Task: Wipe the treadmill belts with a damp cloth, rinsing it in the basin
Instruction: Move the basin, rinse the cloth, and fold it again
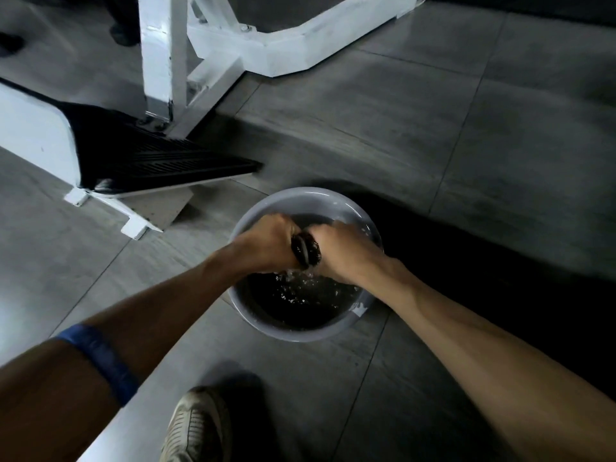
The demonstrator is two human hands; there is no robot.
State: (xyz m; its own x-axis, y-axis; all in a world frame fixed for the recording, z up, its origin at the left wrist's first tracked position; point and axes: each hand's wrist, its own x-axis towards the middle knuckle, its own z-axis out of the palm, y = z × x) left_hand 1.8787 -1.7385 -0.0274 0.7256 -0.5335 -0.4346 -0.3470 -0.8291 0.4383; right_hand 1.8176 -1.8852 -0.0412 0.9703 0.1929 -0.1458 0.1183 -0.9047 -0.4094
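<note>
**Both hands wring one dark cloth over the basin**

We grip the cloth [306,251] with both fists: our left hand [270,243] curls round its left end and our right hand [336,251] curls round its right end, knuckles almost meeting. Only a short twisted dark piece shows between the two fists, so its long axis runs left to right, roughly level, from one hand to the other. It hangs above the water, and a thin stream drips from it and splashes into the dark surface below.

Going left to right, we see a white machine frame [160,55] with one black ribbed belt end [156,158] sloping down towards the floor, well apart from the basin. Then comes one round grey basin [300,198] standing on the grey tiled floor [466,128], holding dark water, directly under our hands. One blue band [103,358] circles our left arm, and one pale shoe [196,428] shows at the bottom edge, near the basin.
</note>
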